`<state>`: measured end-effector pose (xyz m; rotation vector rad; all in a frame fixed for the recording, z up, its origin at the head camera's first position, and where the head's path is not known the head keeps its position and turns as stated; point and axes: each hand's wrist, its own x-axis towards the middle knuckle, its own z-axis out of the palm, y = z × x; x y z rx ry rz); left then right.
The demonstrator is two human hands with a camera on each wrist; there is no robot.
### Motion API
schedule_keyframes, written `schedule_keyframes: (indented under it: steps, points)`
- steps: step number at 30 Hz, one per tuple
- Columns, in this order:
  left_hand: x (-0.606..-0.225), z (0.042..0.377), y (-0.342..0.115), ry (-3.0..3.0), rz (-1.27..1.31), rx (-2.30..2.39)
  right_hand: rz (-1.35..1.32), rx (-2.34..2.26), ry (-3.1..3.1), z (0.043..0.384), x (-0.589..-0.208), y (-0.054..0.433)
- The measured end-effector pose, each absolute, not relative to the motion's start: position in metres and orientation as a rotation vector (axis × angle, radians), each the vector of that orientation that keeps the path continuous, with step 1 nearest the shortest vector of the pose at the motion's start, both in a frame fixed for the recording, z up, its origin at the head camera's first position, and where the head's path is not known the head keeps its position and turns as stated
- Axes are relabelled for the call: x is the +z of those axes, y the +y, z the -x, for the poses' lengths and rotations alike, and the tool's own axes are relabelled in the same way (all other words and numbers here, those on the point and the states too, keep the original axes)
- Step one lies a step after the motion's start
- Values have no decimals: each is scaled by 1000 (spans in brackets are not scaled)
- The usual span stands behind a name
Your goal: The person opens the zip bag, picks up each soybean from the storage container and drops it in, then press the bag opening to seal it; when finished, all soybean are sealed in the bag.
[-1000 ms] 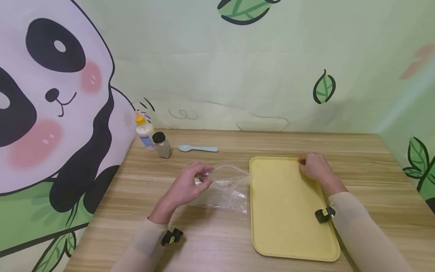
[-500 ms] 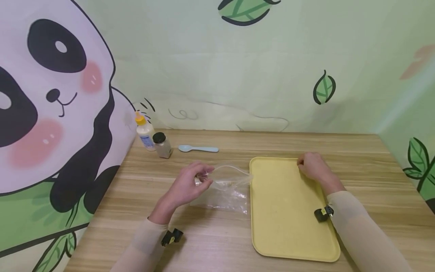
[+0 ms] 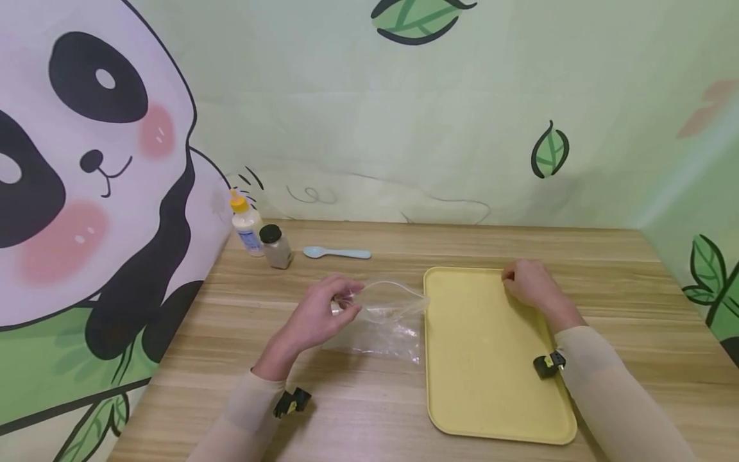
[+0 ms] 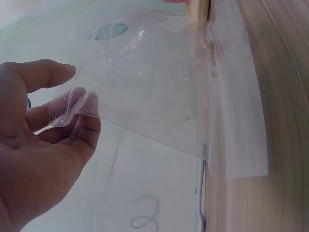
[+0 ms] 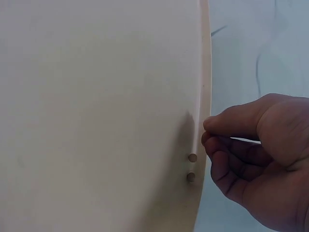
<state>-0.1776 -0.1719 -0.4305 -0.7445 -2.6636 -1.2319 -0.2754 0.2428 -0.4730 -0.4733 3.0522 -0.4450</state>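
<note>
My left hand (image 3: 317, 311) grips the top corner of a clear zip bag (image 3: 392, 340), fingers curled under its zip strip. The bag's mouth gapes, and it stands just left of a yellow tray (image 3: 485, 385). In the left wrist view the bag (image 4: 140, 96) rises from the table, with small tan bits near its base. My right hand (image 3: 534, 282) is at the tray's far right part. In the right wrist view its thumb and fingertips (image 5: 210, 123) meet right at the tray's rim; whether they pinch something, I cannot tell. Two small brownish discs (image 5: 192, 157) lie beside them.
At the back left stand a white squeeze bottle (image 3: 248, 231) with a yellow cap and a clear jar (image 3: 277, 250) with a black lid. A light blue spoon (image 3: 337, 253) lies to their right. The painted wall (image 3: 404, 160) borders the table's far edge.
My right hand has shifted slightly to the left along the tray's far side. The left hand and the bag have stayed where they were.
</note>
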Motion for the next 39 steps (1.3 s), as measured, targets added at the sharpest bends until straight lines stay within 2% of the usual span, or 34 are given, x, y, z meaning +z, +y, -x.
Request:
schedule_keyframes:
  steps: [9,39]
  points:
    - [-431,178,-172,-2667,743,-1238,457,-517,3033,272,-463,235]
    - [-430,178,-171,-2667,756,-1218,737,-752,3108,236,-406,162]
